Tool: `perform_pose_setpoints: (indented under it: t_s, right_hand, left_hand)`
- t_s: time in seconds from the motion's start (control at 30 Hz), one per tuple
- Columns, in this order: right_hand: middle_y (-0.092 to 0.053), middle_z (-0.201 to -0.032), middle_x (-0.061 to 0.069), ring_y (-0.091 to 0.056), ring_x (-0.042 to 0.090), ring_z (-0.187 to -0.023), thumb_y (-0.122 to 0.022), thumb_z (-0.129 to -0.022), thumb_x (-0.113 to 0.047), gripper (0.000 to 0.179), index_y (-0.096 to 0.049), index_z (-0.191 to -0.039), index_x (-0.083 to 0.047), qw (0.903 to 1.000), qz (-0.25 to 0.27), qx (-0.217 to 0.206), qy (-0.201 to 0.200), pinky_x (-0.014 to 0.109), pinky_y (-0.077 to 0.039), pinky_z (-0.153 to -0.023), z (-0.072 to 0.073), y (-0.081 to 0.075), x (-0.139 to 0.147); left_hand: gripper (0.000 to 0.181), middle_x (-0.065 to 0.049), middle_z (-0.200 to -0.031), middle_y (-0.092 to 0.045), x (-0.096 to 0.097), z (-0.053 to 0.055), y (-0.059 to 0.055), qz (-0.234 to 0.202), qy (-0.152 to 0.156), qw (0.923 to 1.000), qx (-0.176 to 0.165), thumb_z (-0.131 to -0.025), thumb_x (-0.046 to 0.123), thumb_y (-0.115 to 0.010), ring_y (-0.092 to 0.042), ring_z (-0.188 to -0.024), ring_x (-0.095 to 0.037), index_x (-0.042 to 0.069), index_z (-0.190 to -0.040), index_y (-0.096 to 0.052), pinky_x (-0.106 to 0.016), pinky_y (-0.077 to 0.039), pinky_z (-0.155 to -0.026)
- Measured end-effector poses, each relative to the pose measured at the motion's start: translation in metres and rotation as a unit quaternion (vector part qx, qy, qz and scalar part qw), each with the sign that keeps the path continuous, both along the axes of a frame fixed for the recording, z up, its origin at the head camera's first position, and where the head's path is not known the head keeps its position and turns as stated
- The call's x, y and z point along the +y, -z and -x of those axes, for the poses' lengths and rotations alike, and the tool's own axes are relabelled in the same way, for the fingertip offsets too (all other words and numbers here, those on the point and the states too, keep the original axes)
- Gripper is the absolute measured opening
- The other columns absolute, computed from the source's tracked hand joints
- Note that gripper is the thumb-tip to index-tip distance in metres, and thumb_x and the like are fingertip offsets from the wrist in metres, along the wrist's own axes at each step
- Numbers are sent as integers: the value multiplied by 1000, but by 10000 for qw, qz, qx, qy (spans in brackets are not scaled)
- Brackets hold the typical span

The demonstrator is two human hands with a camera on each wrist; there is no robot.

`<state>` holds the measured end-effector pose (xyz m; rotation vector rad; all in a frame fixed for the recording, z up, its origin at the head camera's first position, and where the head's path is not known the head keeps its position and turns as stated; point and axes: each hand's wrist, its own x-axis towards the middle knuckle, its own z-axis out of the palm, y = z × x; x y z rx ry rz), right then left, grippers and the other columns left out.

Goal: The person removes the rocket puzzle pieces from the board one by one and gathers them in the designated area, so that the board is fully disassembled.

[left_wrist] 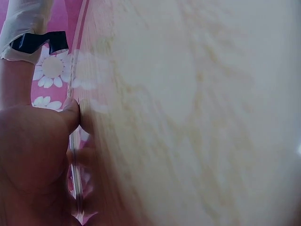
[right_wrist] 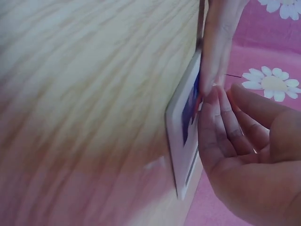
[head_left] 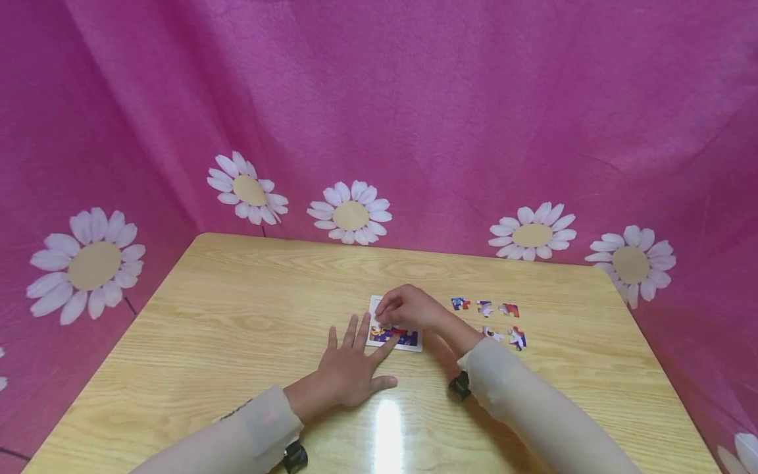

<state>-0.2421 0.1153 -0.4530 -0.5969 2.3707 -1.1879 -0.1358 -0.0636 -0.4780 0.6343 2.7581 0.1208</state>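
Observation:
A small white-rimmed jigsaw tray (head_left: 375, 305) lies flat on the table, with purple and orange picture pieces (head_left: 408, 340) along its near part. My left hand (head_left: 348, 370) is spread palm down, its index finger reaching onto those pieces and other fingertips at the tray's left edge. Over the tray, my right hand (head_left: 412, 309) pinches a small puzzle piece between thumb and fingers; the fingers mostly hide it. Only a thin orange edge shows in the right wrist view, where the tray (right_wrist: 175, 127) stands beside the right hand (right_wrist: 263, 165). The left wrist view shows the left palm (left_wrist: 33, 150).
Several loose puzzle pieces lie in two rows right of the tray, among them a blue-and-red piece (head_left: 459, 303) and a white-and-purple piece (head_left: 518, 338). The wooden table (head_left: 249, 296) meets a pink flowered curtain (head_left: 426, 131) behind and at the sides.

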Motion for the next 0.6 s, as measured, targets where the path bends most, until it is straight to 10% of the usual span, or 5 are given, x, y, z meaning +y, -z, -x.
perform_pose_setpoints:
  t_s: [0.6]
  right_hand:
    - [-76, -86, 9, -66, 13, -79, -73, -92, 2, 9, -74, -101, 3, 9972, 62, -744, 67, 27, -55, -74, 5, -2, -9]
  left_hand:
    - [74, -20, -172, 5, 1, -1, -3, 17, -8, 10000, 2, -99, 76, -32, 3, -157, -43, 45, -164, -18, -73, -8, -119]
